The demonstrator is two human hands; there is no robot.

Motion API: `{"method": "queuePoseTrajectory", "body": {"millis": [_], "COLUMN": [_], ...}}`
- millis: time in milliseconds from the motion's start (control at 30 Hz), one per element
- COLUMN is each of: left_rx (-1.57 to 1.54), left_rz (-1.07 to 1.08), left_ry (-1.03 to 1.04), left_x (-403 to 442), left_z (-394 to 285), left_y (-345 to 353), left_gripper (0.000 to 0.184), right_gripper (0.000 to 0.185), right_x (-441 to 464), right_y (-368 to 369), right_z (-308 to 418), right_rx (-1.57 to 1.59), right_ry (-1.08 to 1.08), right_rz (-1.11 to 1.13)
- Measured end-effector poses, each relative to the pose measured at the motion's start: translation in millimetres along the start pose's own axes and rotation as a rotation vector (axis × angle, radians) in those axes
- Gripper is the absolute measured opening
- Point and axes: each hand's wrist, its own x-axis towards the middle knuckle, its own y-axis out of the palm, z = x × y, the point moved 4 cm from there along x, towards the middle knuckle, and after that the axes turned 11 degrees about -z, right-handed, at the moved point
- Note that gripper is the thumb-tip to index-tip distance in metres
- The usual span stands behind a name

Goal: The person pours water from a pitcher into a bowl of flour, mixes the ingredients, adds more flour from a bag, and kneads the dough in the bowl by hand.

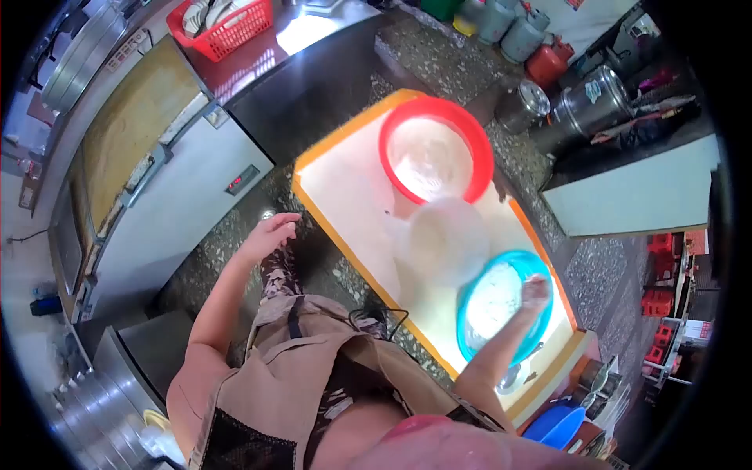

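Observation:
My right hand (536, 291) is over the right side of a teal basin (468, 333), which holds white material that looks like powder. Its fingers are curled in and whitish; anything inside them is hidden. Away from the table, my left hand (278, 231) hangs in the air beside my leg, holding nothing, with loosely bent fingers apart. A pale round bowl (448, 241), blurred, stands between the teal basin and a red basin (482, 160). Pale contents fill the bottom of the red one. All three are on a white-topped table (337, 184) with an orange edge.
A white chest freezer (184, 192) stands to the left. Beyond it, a red basket (235, 31) of dishes sits on a counter. Gas cylinders (526, 35) and metal pots (591, 102) line the far side. A blue bowl (556, 429) is near the table's lower right.

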Motion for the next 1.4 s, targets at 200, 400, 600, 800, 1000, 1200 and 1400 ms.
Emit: {"method": "queuePoseTrajectory", "body": {"millis": [200, 400, 600, 800, 1000, 1200, 1400], "left_rx": [-0.068, -0.081, -0.308, -0.295, -0.308, -0.412, -0.231], "left_rz": [-0.032, -0.1, -0.033, 0.057, -0.263, -0.493, -0.582], "left_ry": [0.089, 0.29, 0.225, 0.359, 0.452, 0.414, 0.315], "left_x": [109, 201, 245, 289, 371, 474, 552], "left_z": [-50, -145, -199, -265, -337, -396, -427], "left_y": [-166, -290, -321, -310, -295, -230, -184], "left_gripper": [0.033, 0.03, 0.029, 0.029, 0.029, 0.029, 0.029], "right_gripper": [0.021, 0.015, 0.013, 0.009, 0.01, 0.011, 0.012], "right_x": [-11, 23, 87, 207, 326, 421, 519], "right_y": [306, 535, 702, 790, 897, 947, 936], "right_z": [-43, -213, -339, -434, -515, -538, -531], "right_rx": [0.041, -0.16, -0.063, -0.135, -0.357, -0.486, -0.653], "right_ry": [-0.158, -0.047, 0.122, 0.39, 0.559, 0.941, 1.06], "right_rz": [0.182, 0.084, 0.295, 0.289, 0.403, 0.572, 0.59]}}
